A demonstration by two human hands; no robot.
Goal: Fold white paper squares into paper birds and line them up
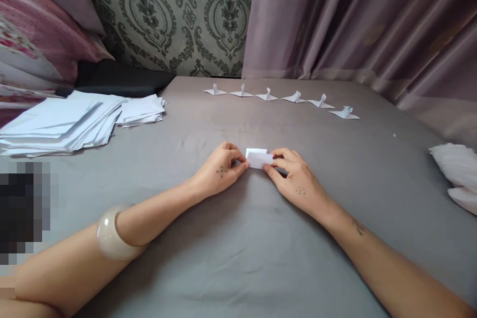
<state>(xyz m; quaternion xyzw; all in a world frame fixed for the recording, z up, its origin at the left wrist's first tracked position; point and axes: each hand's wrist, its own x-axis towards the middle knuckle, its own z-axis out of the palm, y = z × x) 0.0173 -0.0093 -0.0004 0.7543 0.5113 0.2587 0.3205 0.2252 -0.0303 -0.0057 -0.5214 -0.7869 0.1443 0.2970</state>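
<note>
Between my two hands is a small folded piece of white paper, held just above the grey sheet. My left hand pinches its left edge between thumb and fingers. At its right edge, my right hand grips with the thumb in front and the fingers behind. One flap of the paper stands up behind a front layer. Farther back, several folded white paper birds sit in a curved row, wings spread.
A large stack of white paper lies at the left, with a smaller stack beside it. Behind them is a black cloth item. Purple curtains hang at the back right. White fabric lies at the right edge.
</note>
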